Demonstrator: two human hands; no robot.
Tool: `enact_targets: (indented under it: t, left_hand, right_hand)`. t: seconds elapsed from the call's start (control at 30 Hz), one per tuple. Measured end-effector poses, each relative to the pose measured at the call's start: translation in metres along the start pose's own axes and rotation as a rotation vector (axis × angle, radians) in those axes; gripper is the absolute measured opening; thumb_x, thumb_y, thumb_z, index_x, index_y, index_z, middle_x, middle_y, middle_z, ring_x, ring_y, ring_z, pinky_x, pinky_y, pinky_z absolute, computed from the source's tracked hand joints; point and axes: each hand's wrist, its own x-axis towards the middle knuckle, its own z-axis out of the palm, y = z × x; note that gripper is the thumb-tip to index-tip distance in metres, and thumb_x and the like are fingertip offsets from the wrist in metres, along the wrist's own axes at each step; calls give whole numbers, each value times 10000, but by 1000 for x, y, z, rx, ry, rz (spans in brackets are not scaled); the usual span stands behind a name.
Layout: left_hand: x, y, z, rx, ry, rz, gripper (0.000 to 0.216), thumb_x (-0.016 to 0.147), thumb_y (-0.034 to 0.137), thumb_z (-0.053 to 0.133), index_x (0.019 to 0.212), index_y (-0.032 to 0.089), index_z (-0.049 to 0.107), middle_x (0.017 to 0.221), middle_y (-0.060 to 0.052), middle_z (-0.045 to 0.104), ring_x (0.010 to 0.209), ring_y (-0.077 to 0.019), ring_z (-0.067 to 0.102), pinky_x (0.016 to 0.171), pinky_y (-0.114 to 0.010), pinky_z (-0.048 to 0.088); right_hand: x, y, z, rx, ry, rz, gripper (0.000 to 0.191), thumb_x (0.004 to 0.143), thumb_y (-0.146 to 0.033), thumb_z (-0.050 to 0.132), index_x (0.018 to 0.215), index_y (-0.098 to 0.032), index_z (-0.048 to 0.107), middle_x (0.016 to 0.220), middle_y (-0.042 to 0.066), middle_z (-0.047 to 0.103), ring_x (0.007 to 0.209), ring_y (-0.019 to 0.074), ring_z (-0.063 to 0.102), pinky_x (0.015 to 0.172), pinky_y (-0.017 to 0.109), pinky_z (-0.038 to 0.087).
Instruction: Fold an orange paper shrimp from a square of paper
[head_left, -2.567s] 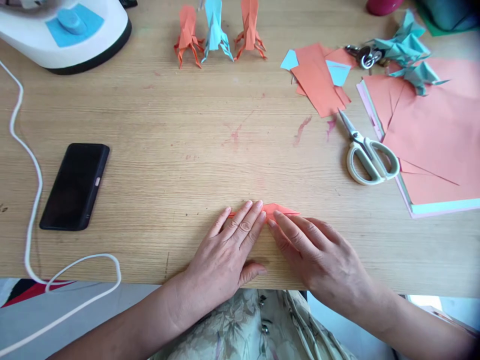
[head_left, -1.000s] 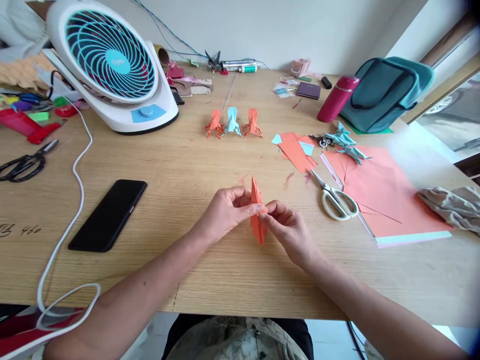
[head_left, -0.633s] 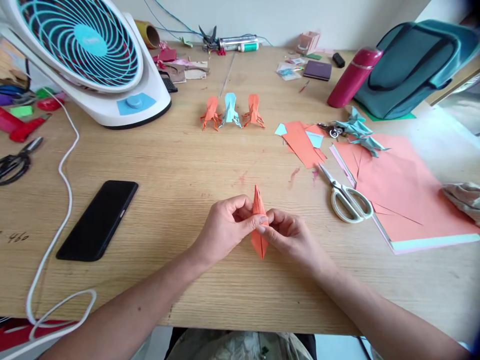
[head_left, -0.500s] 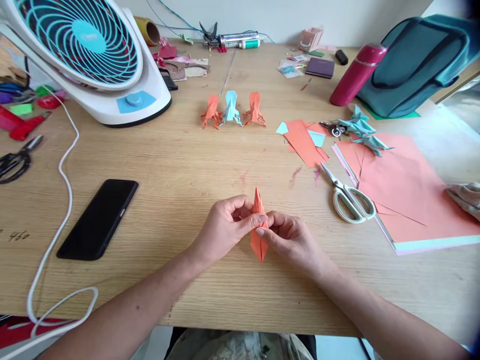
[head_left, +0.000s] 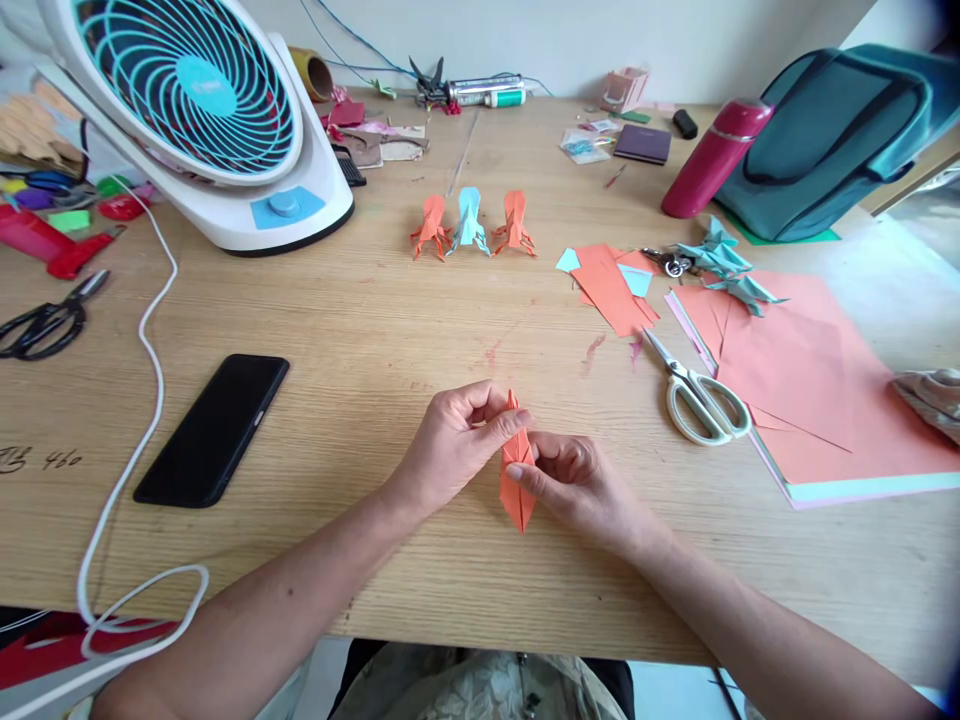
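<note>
A narrow, pointed piece of folded orange paper is held upright lengthwise above the desk, between both hands. My left hand pinches its upper part, thumb across the front and the other fingers behind. Lower down, my right hand grips its right edge, with the thumb pressed on the front. Layered folds show along the middle, partly covered by my thumbs. Beyond my hands stand three folded paper figures: an orange one, a light blue one and another orange one.
White-handled scissors lie right, beside orange paper sheets and cut scraps. A black phone lies left, near a white cable and a fan. A pink bottle leans by a teal bag.
My left hand has slid up the folded paper, its thumb now nearer the top. My right thumb sits slightly lower, and more of the paper's middle shows. The view has shifted a little.
</note>
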Motion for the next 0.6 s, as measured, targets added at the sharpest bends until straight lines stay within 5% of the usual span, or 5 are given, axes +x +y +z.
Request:
enact_targets:
  t: [0.6]
  left_hand:
    - [2,1,0,-231,41,-155,419,684,431,881,643,176,550,576,57,503,512,-67,378,499,-235,295]
  right_hand:
    - [-2,1,-4,-101,-54,11,400,909,-494,654,700,-199,481,645,-50,381,592,106,324,549,263,276]
